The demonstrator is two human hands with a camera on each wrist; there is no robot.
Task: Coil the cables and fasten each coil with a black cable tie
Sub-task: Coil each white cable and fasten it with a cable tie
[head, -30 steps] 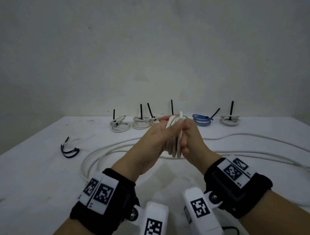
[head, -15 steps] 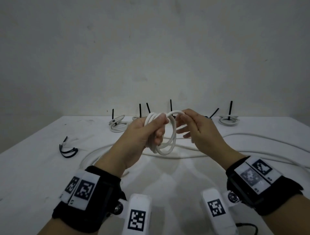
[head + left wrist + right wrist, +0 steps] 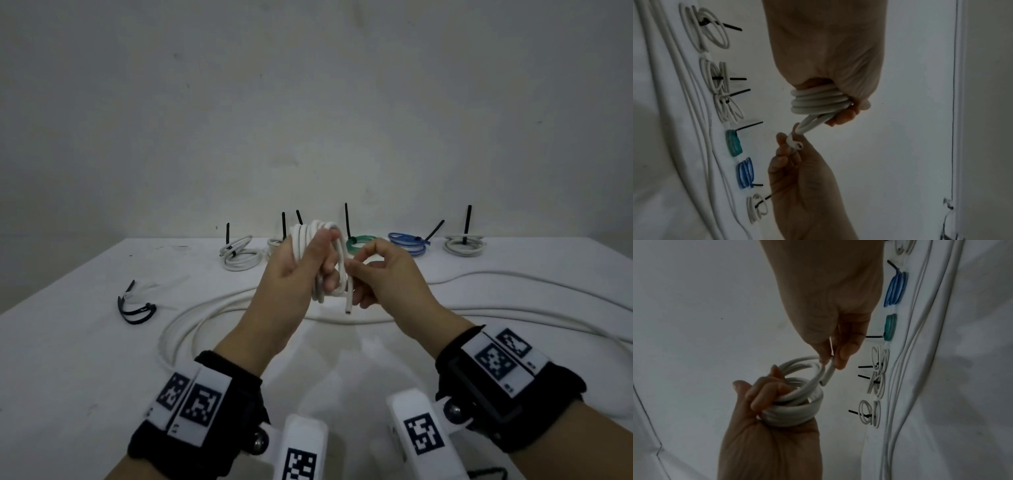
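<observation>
My left hand grips a small coil of white cable, held up above the table in the head view. Several turns bunch in its fingers, as the left wrist view shows at the coil. My right hand pinches the cable's free end between thumb and forefinger, just right of the coil. The cut tip hangs downward. In the right wrist view the pinch sits just above the coil. No black tie is on this coil.
Tied coils line the table's back edge: white, green, blue, white, each with a black tie tail sticking up. Loose black ties lie at the left. A long thick white cable snakes across the table under my hands.
The hands drew apart with the coil showing as an open loop, then closed in again. The right hand now pinches the free end beside the coil, which sits edge-on.
</observation>
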